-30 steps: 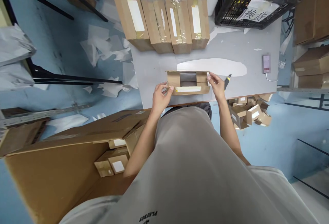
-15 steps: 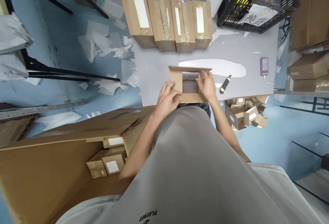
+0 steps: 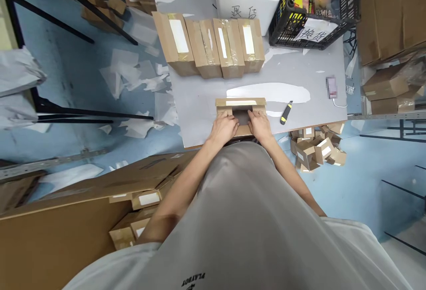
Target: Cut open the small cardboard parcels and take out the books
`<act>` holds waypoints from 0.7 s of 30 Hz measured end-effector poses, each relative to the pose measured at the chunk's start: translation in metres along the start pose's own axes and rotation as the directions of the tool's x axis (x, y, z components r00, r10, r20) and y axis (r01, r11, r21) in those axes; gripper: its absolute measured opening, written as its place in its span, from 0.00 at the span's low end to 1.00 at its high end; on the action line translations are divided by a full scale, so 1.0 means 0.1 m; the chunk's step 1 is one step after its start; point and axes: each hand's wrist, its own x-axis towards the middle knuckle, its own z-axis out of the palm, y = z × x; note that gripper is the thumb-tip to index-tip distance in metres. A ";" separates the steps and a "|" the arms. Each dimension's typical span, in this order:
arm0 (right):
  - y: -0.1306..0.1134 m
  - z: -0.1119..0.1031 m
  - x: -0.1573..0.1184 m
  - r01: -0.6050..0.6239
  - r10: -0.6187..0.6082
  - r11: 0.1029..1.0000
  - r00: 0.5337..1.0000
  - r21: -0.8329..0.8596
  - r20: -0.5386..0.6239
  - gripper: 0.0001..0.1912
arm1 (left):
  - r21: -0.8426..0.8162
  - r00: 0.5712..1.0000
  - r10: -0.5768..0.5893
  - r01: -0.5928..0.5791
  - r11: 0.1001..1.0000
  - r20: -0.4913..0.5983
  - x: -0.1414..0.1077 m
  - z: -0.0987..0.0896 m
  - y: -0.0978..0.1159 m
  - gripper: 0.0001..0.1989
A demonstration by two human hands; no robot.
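"Brown cardboard: an open carton [image 3: 244, 129], at the near edge of the desk [image 3: 196, 108], right in front of the person's body."

"Which way does it lie?"

"Its long axis runs left to right, along the desk's near edge, and the opening faces up. A long flap with a white label stretches along the far side."

"And the hands?"

"The left hand [image 3: 225, 125] lies over the left end, fingers bent and touching the cardboard beside the opening. The right hand [image 3: 259, 123] does the same at the right end. They are apart, with the opening between them."

"Is either one clamped on it?"

"I can't tell; the undersides of the fingers are hidden."

"What's close by?"

"A utility knife [image 3: 286, 113], black and yellow, just right of the carton, slanting with its tip away and to the right. Beyond the carton, a white patch [image 3: 269, 91] stretches left to right as well."

"Farther out?"

"Four taped cartons [image 3: 209, 52] in a row, seams running away from the person, crosswise to the open one. Behind them stands a white box [image 3: 244, 12], with a black crate [image 3: 280, 24] to its right. A phone [image 3: 332, 87] lies at the desk's right side."
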 end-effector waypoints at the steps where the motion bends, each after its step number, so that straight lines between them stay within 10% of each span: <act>1: 0.00 0.00 -0.02 0.002 -0.002 1.000 1.000 0.007 -0.014 0.31 | -0.010 1.000 0.008 -0.008 1.000 -0.010 -0.02 -0.01 -0.01 0.20; 14: 0.32 0.05 -0.30 -0.007 0.080 0.978 0.935 0.208 -0.345 0.28 | -0.142 0.942 -0.162 0.124 0.982 -0.295 -0.47 -0.28 -0.27 0.21; 21: 0.31 0.10 -0.33 -0.034 0.112 0.975 0.929 0.219 -0.352 0.28 | -0.140 0.981 -0.059 0.033 0.990 -0.185 0.05 -0.22 0.08 0.20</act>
